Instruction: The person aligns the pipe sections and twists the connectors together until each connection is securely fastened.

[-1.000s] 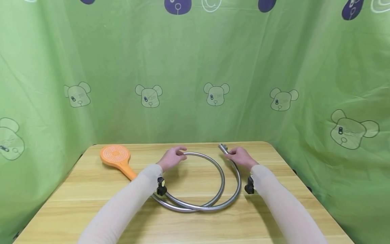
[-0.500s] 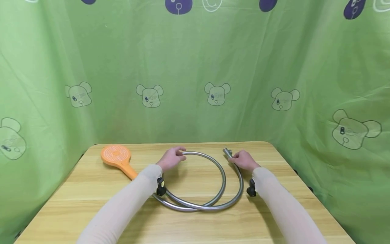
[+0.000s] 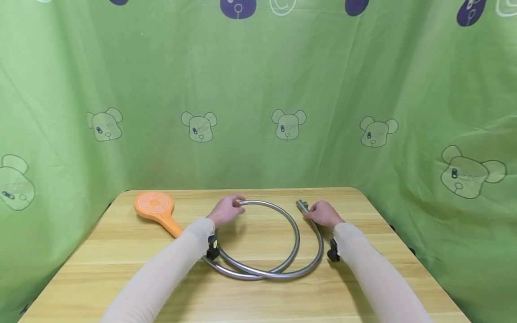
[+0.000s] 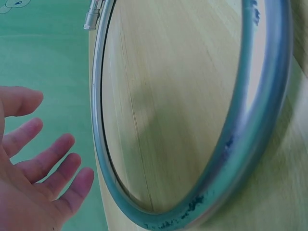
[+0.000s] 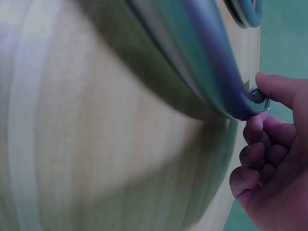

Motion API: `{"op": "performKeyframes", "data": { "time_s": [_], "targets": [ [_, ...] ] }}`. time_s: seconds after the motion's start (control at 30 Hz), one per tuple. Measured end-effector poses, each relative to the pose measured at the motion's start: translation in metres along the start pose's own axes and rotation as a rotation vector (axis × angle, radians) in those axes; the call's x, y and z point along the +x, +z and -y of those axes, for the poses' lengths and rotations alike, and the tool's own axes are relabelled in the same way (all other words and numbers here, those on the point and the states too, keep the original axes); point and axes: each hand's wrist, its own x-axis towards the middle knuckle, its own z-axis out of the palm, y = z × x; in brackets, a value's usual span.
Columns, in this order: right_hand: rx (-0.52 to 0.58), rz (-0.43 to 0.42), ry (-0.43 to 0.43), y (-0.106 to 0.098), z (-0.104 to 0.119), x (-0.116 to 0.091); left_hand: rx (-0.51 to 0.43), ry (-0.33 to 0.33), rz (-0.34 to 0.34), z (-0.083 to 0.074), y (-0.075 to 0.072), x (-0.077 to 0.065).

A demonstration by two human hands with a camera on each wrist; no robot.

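A silver shower hose point(image 3: 298, 242) lies in a loop on the table, crossing itself near the front. My right hand point(image 3: 324, 213) pinches it between thumb and fingers just below the metal end fitting point(image 3: 301, 206). In the right wrist view, the thumb and index finger of the right hand point(image 5: 279, 154) close on the hose point(image 5: 202, 57). My left hand point(image 3: 226, 211) hovers at the loop's far left. Its fingers are relaxed and spaced apart from the hose point(image 4: 260, 96) in the left wrist view. An orange shower head point(image 3: 154, 204) lies left of the left hand, its handle end hidden behind the sleeve.
The wooden table point(image 3: 101, 278) has its far edge just beyond both hands. A green curtain point(image 3: 242, 161) with bear-face prints hangs behind and on both sides. Black wrist cameras sit under each wrist, the left one point(image 3: 212, 247) overlapping the hose.
My right hand has moved right and slightly toward me, bringing the hose end and its fitting along. The left hand has stayed nearly still, and the shower head has not moved on the table.
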Motion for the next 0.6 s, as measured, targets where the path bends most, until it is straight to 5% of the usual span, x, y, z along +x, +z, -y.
{"op": "performKeyframes", "data": {
  "time_s": [0.6],
  "targets": [
    [-0.070,-0.007,0.053,-0.0010,0.0030,-0.0090,0.046,0.012,-0.003,0.0029,-0.0029,-0.0045]
  ]
}}
